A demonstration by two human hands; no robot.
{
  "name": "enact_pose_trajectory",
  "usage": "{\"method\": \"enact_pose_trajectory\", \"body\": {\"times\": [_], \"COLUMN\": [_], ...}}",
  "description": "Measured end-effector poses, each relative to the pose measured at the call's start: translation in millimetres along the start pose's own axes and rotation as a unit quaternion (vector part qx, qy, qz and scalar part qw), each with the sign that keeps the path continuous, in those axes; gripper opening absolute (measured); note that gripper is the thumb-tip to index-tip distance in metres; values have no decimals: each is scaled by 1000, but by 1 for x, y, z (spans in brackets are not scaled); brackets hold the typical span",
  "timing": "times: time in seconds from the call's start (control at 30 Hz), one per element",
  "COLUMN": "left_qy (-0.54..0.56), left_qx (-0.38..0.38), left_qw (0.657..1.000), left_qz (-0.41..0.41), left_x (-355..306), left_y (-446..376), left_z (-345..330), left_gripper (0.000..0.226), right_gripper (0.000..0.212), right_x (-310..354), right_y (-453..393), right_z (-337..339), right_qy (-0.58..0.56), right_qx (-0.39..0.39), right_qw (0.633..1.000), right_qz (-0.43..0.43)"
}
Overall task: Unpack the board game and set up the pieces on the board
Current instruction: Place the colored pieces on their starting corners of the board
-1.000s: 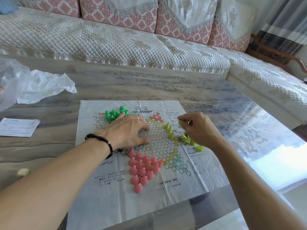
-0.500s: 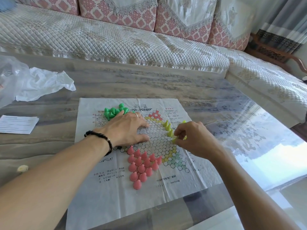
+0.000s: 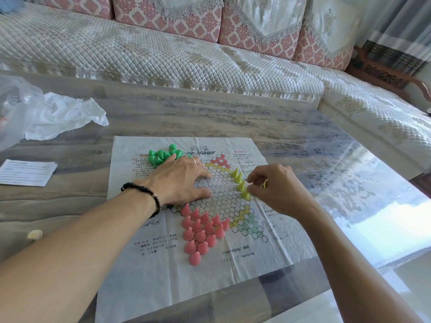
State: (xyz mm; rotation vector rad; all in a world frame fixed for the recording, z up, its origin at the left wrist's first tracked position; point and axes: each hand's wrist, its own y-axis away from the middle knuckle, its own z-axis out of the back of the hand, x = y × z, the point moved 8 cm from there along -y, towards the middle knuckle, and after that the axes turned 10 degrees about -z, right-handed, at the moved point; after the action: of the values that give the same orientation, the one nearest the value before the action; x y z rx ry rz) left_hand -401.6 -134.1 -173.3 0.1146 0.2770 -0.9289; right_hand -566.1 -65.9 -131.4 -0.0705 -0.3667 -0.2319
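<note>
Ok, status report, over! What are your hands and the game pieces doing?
Left hand flat on paper board. Right hand pinching a yellow piece. Pink pieces set, green pieces heaped.

The single head view looked forward and down from the person's own head, close over the table with both forearms reaching in from the lower edge. It faced the sofa beyond the far side. No second view shared the scene.
</note>
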Motion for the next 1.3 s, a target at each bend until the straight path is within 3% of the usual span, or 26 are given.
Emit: {"method": "enact_pose_trajectory", "body": {"times": [0.1,0.27,0.43,0.77,0.87,1.07,1.17,1.3], "left_qy": [2,1,5,4,3,5,3,4], "left_qx": [-2,-6,-5,-7,-7,-9,-10,-11], "left_qw": [1000,1000,1000,1000,1000,1000,1000,1000], "left_qz": [0,1,0,-3,-1,0,0,-1], "left_x": [1,2,3,2,3,3,3,2], "left_y": [0,-1,-1,-1,-1,-1,-2,-1], "left_z": [-1,-1,-2,-2,-2,-3,-2,-2], "left_gripper": [57,57,57,57,57,57,57,57], "right_gripper": [15,16,12,14,7,13,2,10], "right_x": [-11,-25,-26,-16,-11,-11,-11,-15], "right_y": [-5,-10,-10,-3,5,15,18,20], "right_z": [18,7,-8,15,14,-11,-12,-9], "right_qy": [-3,60,116,33,39,88,71,29], "right_qx": [-41,30,8,-61,-12,95,98,79], "right_qw": [999,998,993,998,999,992,993,996], "right_qz": [-9,-21,-34,5,11,11,2,-13]}}
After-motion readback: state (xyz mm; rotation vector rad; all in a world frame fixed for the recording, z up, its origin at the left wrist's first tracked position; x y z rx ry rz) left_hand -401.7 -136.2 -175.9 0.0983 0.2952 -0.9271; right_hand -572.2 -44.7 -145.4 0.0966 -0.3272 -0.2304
